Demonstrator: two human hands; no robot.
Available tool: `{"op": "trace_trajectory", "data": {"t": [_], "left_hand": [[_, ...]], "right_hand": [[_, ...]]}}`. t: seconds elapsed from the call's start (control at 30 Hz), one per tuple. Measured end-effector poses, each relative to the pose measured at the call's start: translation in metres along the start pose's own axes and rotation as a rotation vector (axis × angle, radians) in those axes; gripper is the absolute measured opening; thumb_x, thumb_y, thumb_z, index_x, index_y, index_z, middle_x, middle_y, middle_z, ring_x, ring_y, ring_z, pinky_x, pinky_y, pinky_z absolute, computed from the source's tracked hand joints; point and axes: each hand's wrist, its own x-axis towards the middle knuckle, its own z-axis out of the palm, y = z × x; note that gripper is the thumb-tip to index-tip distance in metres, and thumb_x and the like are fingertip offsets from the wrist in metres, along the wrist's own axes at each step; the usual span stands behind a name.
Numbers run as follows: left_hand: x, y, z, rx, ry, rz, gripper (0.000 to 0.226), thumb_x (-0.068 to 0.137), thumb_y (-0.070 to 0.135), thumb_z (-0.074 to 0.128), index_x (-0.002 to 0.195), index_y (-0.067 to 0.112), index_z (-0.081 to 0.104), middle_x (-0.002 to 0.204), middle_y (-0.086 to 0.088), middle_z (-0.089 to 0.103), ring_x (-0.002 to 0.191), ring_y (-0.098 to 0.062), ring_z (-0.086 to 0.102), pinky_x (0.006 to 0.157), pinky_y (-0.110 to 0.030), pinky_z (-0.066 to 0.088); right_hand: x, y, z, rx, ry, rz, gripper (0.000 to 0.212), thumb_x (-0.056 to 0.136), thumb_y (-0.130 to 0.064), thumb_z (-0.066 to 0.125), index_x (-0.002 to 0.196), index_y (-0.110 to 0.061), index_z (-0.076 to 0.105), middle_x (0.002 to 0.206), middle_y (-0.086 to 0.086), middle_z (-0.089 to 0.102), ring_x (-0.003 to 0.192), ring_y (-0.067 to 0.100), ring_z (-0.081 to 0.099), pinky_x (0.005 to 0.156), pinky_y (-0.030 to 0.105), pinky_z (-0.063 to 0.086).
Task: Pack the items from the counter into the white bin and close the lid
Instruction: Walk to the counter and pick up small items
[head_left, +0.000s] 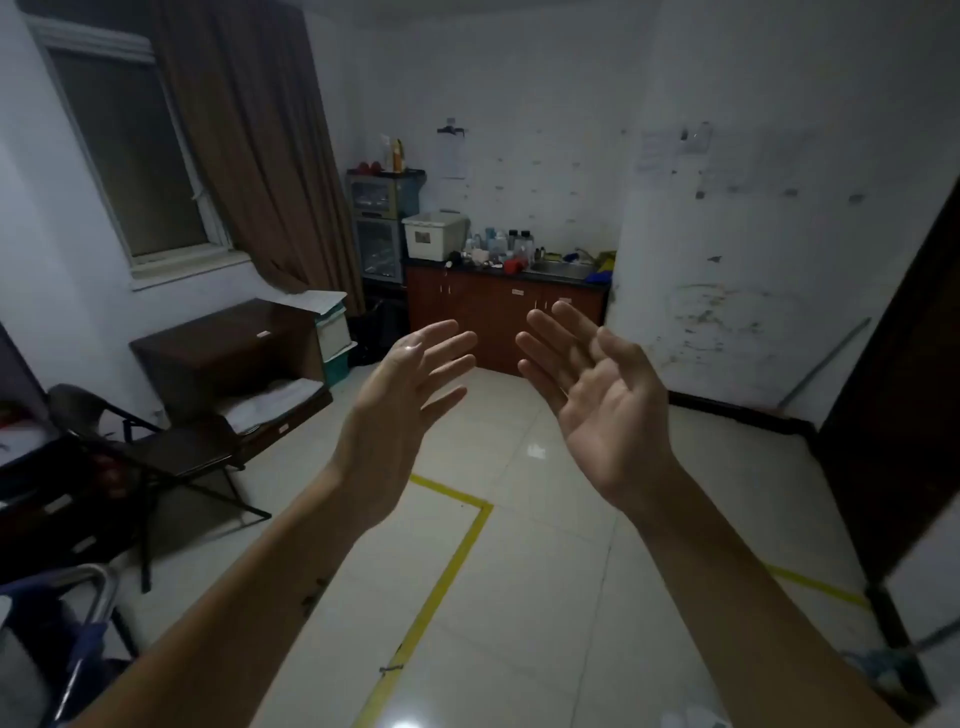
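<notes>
- White bin (435, 236) packing has not begun. Start with what is closest: the left hand (402, 395) and the right hand (597, 400) are up in the air, near each other but not touching.
- Each hand's grip is wide open, fingers straight, with nothing in it. That is good, because both hands are free to pick things up.
- Below the hands is the shiny floor (519, 597) with a line of yellow tape (441, 587). A folding chair (171, 447) stands off to the left, so I think the way straight ahead is safe to walk.
- Far across the room is the worktop (498, 274), on a brown cupboard (488, 322). Bottles (498, 240) and other small things crowd it, beside a sink (563, 270).
- The bin sits on the left end of the worktop. It is too far away to tell if its lid is on.
- Best plan, I think: walk up close first, open the bin, then lift the bottles one at a time so none tip over.
</notes>
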Motion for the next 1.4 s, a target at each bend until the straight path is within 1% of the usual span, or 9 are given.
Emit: {"op": "trace_trajectory", "data": {"t": [0.13, 0.53, 0.83, 1.0, 1.13, 1.23, 1.3, 1.37, 1.4], "left_hand": [[0.05, -0.016, -0.031, -0.016, 0.005, -0.003, 0.056, 0.09, 0.045, 0.038, 0.138, 0.02, 0.049, 0.135, 0.003, 0.06, 0.125, -0.014, 0.056, 0.109, -0.043, 0.038], [0.225, -0.046, -0.147, -0.097, -0.034, -0.013, 0.054, 0.091, 0.045, 0.038, 0.136, 0.019, 0.051, 0.133, 0.003, 0.062, 0.124, -0.014, 0.057, 0.109, -0.044, 0.038], [0.315, -0.067, -0.203, -0.108, -0.021, -0.019, 0.054, 0.091, 0.043, 0.039, 0.136, 0.015, 0.051, 0.132, 0.0, 0.062, 0.123, -0.017, 0.058, 0.11, -0.046, 0.038], [0.373, -0.092, -0.216, -0.093, 0.01, -0.027, 0.054, 0.092, 0.043, 0.039, 0.135, 0.014, 0.051, 0.131, -0.001, 0.063, 0.122, -0.017, 0.059, 0.11, -0.045, 0.039], [0.433, -0.119, -0.217, -0.079, 0.039, -0.023, 0.046, 0.103, 0.038, 0.031, 0.137, 0.013, 0.05, 0.132, -0.002, 0.063, 0.122, -0.017, 0.059, 0.111, -0.046, 0.038], [0.492, -0.146, -0.214, -0.071, 0.029, -0.024, 0.046, 0.102, 0.038, 0.033, 0.136, 0.013, 0.05, 0.131, -0.002, 0.063, 0.122, -0.017, 0.059, 0.11, -0.045, 0.039], [0.532, -0.166, -0.211, -0.077, 0.019, -0.022, 0.05, 0.097, 0.042, 0.037, 0.136, 0.013, 0.051, 0.131, -0.002, 0.063, 0.122, -0.018, 0.059, 0.108, -0.043, 0.04], [0.572, -0.182, -0.205, -0.09, 0.041, -0.023, 0.053, 0.093, 0.043, 0.039, 0.134, 0.012, 0.052, 0.13, -0.003, 0.064, 0.122, -0.019, 0.059, 0.108, -0.043, 0.04], [0.599, -0.192, -0.2, -0.099, 0.056, -0.026, 0.051, 0.094, 0.042, 0.04, 0.133, 0.012, 0.053, 0.129, -0.004, 0.064, 0.121, -0.02, 0.06, 0.108, -0.045, 0.039]], "right_hand": [[0.052, 0.025, -0.001, -0.015, 0.048, 0.021, 0.047, 0.1, -0.031, 0.031, 0.142, -0.012, 0.043, 0.139, 0.009, 0.055, 0.129, 0.026, 0.052, 0.113, 0.045, 0.034], [0.242, 0.094, 0.009, -0.053, 0.078, 0.008, 0.049, 0.099, -0.03, 0.032, 0.143, -0.01, 0.041, 0.14, 0.012, 0.054, 0.129, 0.028, 0.052, 0.113, 0.045, 0.035], [0.341, 0.132, -0.003, -0.066, 0.069, 0.01, 0.048, 0.1, -0.029, 0.03, 0.142, -0.01, 0.042, 0.138, 0.011, 0.056, 0.127, 0.027, 0.053, 0.113, 0.045, 0.034], [0.4, 0.152, -0.033, -0.069, 0.045, 0.025, 0.049, 0.101, -0.031, 0.028, 0.144, -0.011, 0.04, 0.138, 0.01, 0.055, 0.127, 0.026, 0.053, 0.113, 0.045, 0.034], [0.457, 0.164, -0.066, -0.061, 0.032, 0.033, 0.049, 0.101, -0.03, 0.028, 0.144, -0.01, 0.04, 0.139, 0.01, 0.055, 0.128, 0.026, 0.053, 0.114, 0.046, 0.033], [0.508, 0.169, -0.102, -0.08, 0.029, 0.022, 0.049, 0.101, -0.031, 0.028, 0.144, -0.01, 0.04, 0.14, 0.01, 0.054, 0.128, 0.025, 0.053, 0.114, 0.045, 0.033], [0.543, 0.174, -0.127, -0.079, 0.023, 0.013, 0.051, 0.1, -0.032, 0.029, 0.145, -0.011, 0.039, 0.14, 0.01, 0.054, 0.129, 0.025, 0.052, 0.114, 0.046, 0.033], [0.577, 0.177, -0.151, -0.061, 0.038, 0.004, 0.05, 0.1, -0.032, 0.029, 0.144, -0.011, 0.04, 0.14, 0.01, 0.054, 0.129, 0.025, 0.052, 0.114, 0.046, 0.032], [0.6, 0.177, -0.166, -0.053, 0.047, 0.007, 0.049, 0.1, -0.031, 0.029, 0.144, -0.011, 0.041, 0.139, 0.01, 0.054, 0.129, 0.025, 0.052, 0.115, 0.047, 0.031]]}}
